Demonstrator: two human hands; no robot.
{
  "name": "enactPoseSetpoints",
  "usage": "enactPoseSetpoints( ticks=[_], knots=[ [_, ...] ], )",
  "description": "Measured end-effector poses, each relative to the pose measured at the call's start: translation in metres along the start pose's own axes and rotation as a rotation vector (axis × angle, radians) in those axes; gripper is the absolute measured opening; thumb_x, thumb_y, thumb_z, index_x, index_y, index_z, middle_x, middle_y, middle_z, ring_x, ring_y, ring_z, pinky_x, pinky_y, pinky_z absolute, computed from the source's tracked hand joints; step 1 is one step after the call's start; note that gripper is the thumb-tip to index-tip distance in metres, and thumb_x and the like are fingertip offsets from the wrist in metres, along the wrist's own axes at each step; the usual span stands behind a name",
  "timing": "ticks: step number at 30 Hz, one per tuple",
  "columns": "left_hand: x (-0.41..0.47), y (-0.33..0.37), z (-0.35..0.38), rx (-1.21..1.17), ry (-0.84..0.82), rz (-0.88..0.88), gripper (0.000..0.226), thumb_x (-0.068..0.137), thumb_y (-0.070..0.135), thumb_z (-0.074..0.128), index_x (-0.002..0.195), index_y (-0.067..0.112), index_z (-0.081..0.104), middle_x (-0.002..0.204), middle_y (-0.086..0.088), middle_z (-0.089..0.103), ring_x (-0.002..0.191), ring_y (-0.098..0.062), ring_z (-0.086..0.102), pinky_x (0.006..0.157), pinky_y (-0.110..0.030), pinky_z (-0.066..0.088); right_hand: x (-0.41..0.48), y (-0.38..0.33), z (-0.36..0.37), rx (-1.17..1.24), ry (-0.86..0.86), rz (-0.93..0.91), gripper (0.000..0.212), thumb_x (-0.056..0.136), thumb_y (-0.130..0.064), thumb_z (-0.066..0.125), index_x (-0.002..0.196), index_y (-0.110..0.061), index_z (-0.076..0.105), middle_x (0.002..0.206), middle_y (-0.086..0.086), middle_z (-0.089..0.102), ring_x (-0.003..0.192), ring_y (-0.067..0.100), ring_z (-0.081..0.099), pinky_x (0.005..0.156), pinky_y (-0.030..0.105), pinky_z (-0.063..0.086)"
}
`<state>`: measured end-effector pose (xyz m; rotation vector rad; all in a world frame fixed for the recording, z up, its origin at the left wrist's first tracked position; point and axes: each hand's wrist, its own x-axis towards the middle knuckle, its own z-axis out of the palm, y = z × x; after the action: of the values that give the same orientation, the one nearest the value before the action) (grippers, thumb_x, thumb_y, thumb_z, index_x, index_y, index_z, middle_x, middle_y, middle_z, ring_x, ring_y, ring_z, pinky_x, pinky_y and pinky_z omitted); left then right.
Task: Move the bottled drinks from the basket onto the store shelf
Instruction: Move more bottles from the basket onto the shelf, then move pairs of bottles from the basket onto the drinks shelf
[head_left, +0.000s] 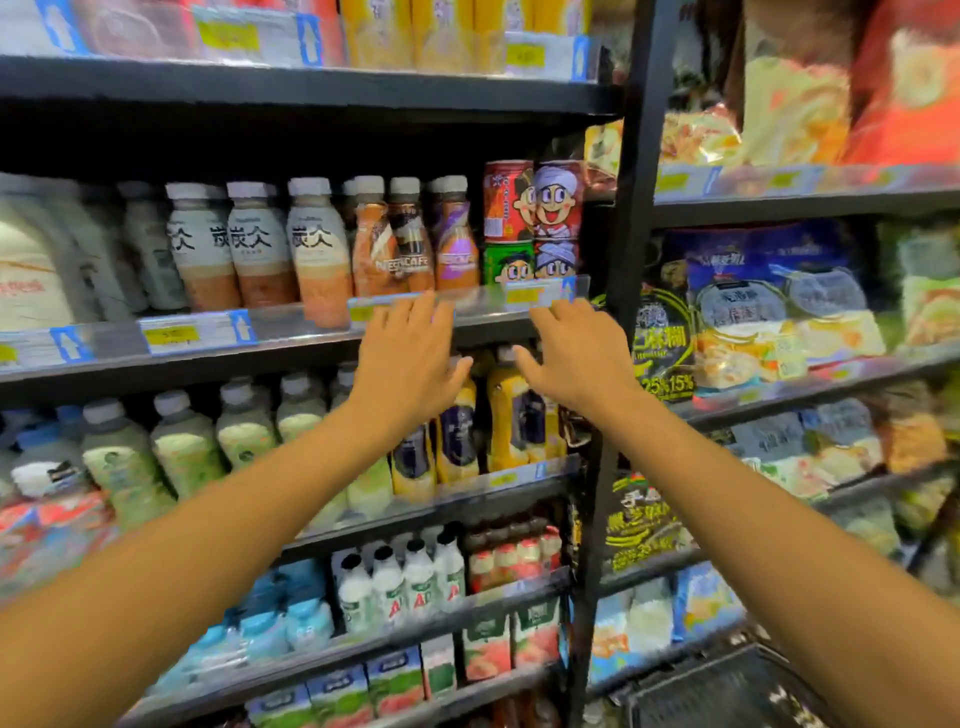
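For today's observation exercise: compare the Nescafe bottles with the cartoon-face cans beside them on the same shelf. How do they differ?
The Nescafe bottles are tall, narrow-necked and capped pale; the cartoon-face cans are short and straight-sided. The bottles stand singly; the cans sit stacked two high. Both stand upright behind the same clear price rail.

Black store shelf (291, 358) with clear price rail; coffee bottles (400, 244) and cartoon-printed cans (535, 223) stand on it. Tier below (467, 499): yellow bottles (511, 421), pale green bottles (182, 441). Lower still: white milk bottles (400, 582), cartons (363, 691)
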<state>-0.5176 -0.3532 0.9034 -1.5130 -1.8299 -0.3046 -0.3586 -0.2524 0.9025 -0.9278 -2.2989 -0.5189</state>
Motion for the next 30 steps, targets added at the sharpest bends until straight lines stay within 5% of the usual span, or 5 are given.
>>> enactPoseSetpoints(
  ticks=[14, 22, 30],
  knots=[
    [-0.083, 0.323, 0.033, -0.267, -0.429, 0.084, 0.049, 0.088, 0.046, 0.049, 0.120, 0.009, 0.049, 0.115, -0.013, 0.054, 0.106, -0.034, 0.052, 0.081, -0.043, 0.040, -0.254, 0.204, 0.013, 0.025, -0.420, 0.115, 0.046, 0.091, -0.041, 0.046, 0.120, -0.006, 0.055, 0.110, 0.017, 0.062, 0.110, 0.035, 0.052, 0.079, 0.042, 0.045],
    [-0.145, 0.415, 0.111, -0.290, -0.755, 0.194, 0.054, 0.095, 0.045, 0.041, 0.134, 0.007, 0.041, 0.126, -0.014, 0.051, 0.112, -0.034, 0.051, 0.086, -0.043, 0.044, -0.359, 0.266, 0.080, 0.058, -0.748, 0.126, 0.050, 0.097, -0.041, 0.039, 0.135, -0.009, 0.045, 0.126, 0.016, 0.056, 0.119, 0.035, 0.047, 0.084, 0.046, 0.045],
    [-0.175, 0.485, 0.256, -0.371, -1.058, 0.101, 0.058, 0.094, 0.045, 0.041, 0.140, 0.008, 0.036, 0.135, -0.013, 0.047, 0.118, -0.032, 0.049, 0.088, -0.041, 0.047, -0.411, 0.315, 0.220, 0.113, -1.103, -0.003, 0.051, 0.093, -0.041, 0.046, 0.133, -0.010, 0.044, 0.133, 0.014, 0.051, 0.123, 0.033, 0.044, 0.094, 0.043, 0.042]
  ],
)
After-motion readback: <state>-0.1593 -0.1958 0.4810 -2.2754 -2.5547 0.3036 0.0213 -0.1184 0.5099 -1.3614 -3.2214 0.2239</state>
